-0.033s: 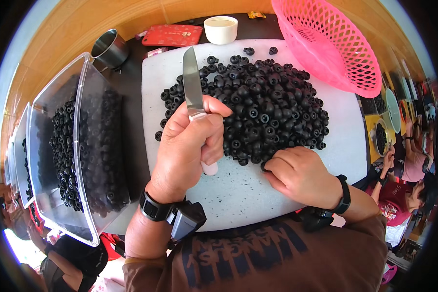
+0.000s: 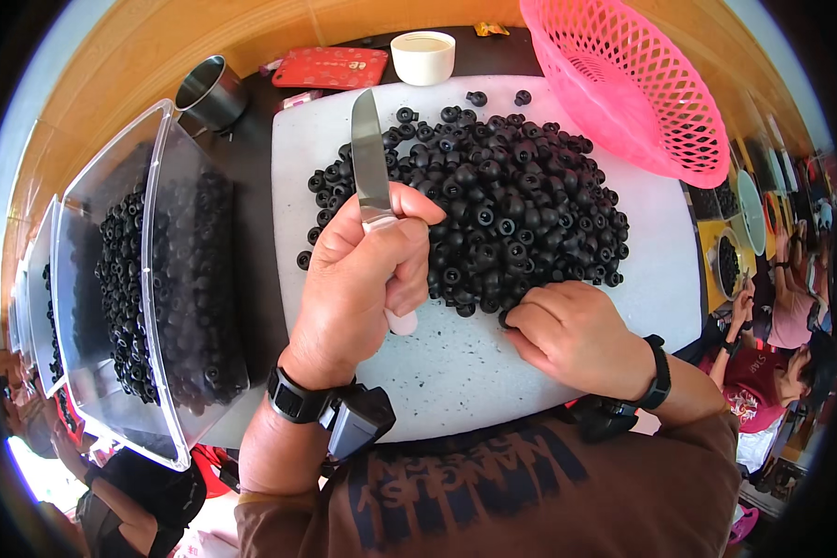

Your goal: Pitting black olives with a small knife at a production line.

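Note:
My left hand (image 2: 358, 274) is closed round the pale handle of a knife (image 2: 370, 158), its blade pointing up and away from me. Just to its right lies a big heap of small, round black pieces with holes in their ends (image 2: 502, 205). My right hand (image 2: 577, 335) is at the heap's near edge, fingers bent together. One round black piece (image 2: 505, 319) shows at its fingertips, partly hidden by them. Under heap and hands lies a white cutting board (image 2: 465, 391), with small dark specks scattered near me.
Clear plastic bins (image 2: 163, 279) holding many black pieces stand on the left. Behind the board are a metal cup (image 2: 211, 93), a red flat case (image 2: 330, 68) and a white cup (image 2: 422, 58). A pink basket (image 2: 614, 102) overlaps the far right corner. Other people work at both sides.

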